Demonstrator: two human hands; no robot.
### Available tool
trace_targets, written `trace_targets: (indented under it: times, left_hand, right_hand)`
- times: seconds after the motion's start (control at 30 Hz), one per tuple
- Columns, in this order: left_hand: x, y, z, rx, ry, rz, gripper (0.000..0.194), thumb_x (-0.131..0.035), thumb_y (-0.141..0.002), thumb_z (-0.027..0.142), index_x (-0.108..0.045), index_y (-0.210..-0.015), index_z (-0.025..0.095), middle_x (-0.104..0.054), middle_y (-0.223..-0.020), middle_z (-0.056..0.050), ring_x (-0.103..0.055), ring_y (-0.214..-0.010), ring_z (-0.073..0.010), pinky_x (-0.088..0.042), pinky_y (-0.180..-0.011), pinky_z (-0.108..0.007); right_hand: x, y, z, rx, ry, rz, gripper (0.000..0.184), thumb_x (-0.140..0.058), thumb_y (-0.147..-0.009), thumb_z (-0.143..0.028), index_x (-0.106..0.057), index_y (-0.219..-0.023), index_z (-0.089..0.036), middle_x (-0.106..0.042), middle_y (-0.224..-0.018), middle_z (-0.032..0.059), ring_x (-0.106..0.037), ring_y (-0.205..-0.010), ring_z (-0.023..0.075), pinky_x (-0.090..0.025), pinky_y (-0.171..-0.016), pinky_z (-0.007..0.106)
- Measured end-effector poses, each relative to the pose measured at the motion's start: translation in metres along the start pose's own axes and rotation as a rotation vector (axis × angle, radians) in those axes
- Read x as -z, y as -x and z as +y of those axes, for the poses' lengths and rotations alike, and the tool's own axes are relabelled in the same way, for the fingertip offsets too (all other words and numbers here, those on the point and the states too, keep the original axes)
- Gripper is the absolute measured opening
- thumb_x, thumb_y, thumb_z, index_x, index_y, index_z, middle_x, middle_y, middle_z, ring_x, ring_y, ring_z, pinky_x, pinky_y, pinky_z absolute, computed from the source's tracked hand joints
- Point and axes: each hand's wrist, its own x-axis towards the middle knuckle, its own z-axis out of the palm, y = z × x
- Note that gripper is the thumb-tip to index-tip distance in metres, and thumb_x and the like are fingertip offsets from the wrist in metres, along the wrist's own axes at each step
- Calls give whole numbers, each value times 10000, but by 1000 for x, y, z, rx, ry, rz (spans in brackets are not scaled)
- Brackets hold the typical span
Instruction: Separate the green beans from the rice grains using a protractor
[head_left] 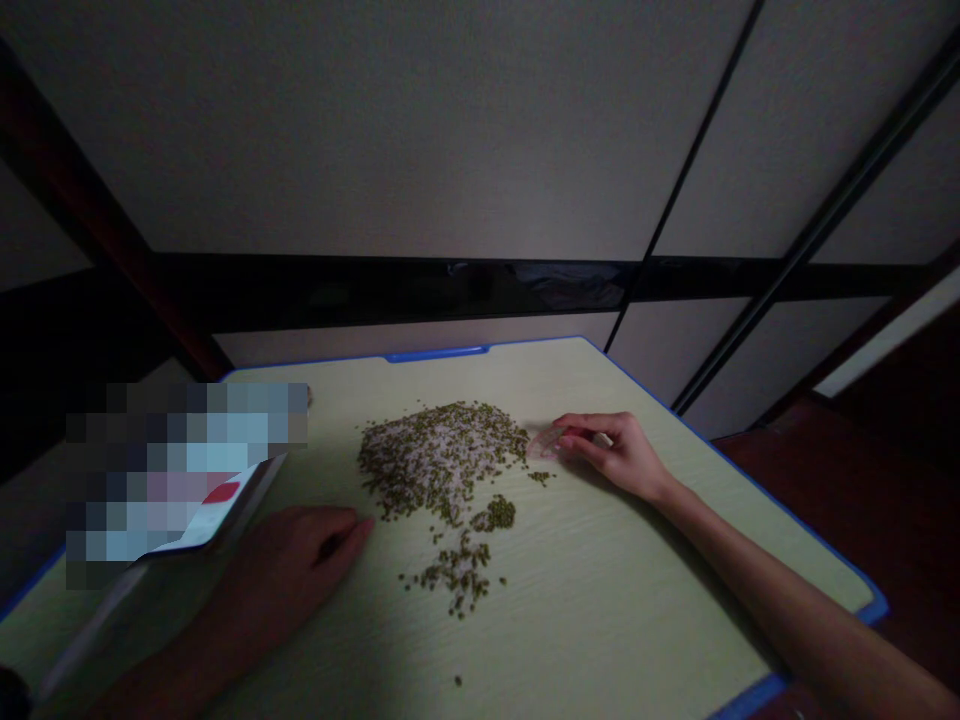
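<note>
A broad pile of green mung beans mixed with white rice grains point(431, 455) lies in the middle of the pale table. At the pile's right edge, my right hand point(619, 455) pinches a small, clear, pinkish plastic piece point(546, 442) between thumb and fingers; its full shape is hidden. My left hand point(300, 560) rests on the table left of the pile, thumb and finger closed together at the tips, and whatever they hold, if anything, cannot be made out. A small heap of green beans point(501, 512) and a looser bean scatter point(457, 575) lie nearer to me.
A lit screen device point(225, 495), mostly blurred out, stands tilted at the table's left. The pale table point(615, 620) has a blue rim and a blue handle point(437, 354) on its far edge. Light cabinet panels point(405, 130) rise behind it. One bean point(458, 680) lies near the front.
</note>
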Motion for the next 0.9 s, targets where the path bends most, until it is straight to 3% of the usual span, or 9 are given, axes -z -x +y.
trace_targets:
  times: [0.37,0.9]
  left_hand:
    - [-3,0,-4,-23,-9,12,406,-331,-808,430,-461,-494,209,-551,-518,0,-542,-559,-160,-330,-552,-265]
    - [-1,0,-2,-18,13,7,396,-342,-802,421,-496,-504,211,-587,-555,-13,-561,-593,-176,-338,-574,-272]
  right_hand:
    - [-4,-2,0,-44,-13,71,230,-565,-760,-272,-713,-879,-142,-730,-730,63,-645,-601,182,-511,-537,274]
    - [-5,-3,-2,-13,7,39,231,-549,-784,-257,-708,-893,-131,-733,-814,76,-655,-704,204,-506,-617,285]
